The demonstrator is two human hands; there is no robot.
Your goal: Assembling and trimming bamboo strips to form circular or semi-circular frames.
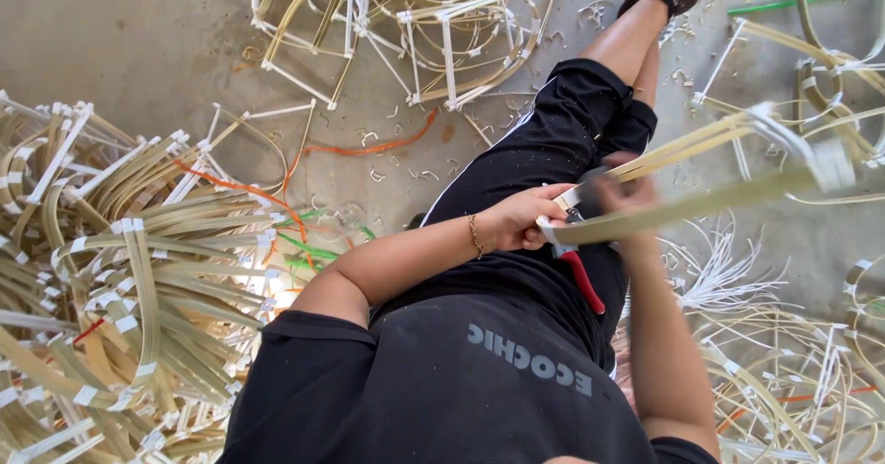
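I sit on the floor in black clothes with my legs stretched out ahead. My left hand (521, 217), with a thin bracelet on the wrist, is closed around the taped end of a bent bamboo-strip frame (710, 174). That frame reaches out to the right over my lap and is motion-blurred. My right hand (629, 190), also blurred, grips the same strips a little further along. A red-handled cutting tool (584, 282) pokes out just below my left hand; I cannot tell which hand holds it.
A big heap of taped bamboo frames (129, 289) lies at my left. More frames (415, 22) lie ahead and at the right (811, 372). Orange (369, 148) and green strands, white ties (719, 275) and shavings litter the concrete floor (120, 31).
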